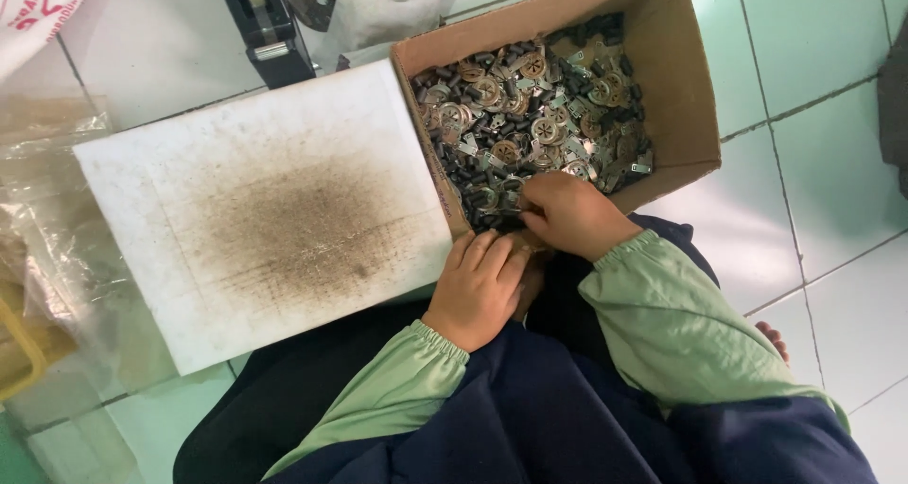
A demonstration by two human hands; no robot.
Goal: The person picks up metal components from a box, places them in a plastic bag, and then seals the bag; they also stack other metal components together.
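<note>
A brown cardboard box (677,77) lies on the tiled floor, filled with several small round metal discs (534,129) and small black cylindrical parts (478,167). My right hand (567,214) rests over the box's near edge, fingers curled among the parts. My left hand (478,285) lies just below that edge, fingers bent and touching the right hand's fingertips. What the fingers pinch is hidden. Both arms wear light green sleeves, above dark blue clothing on my lap.
A white board (265,210) with a dark sooty stain lies left of the box. Crumpled clear plastic (57,219) sits at the far left. A black tool (270,25) and a white bag (378,11) lie at the top. Pale green floor tiles (813,162) spread to the right.
</note>
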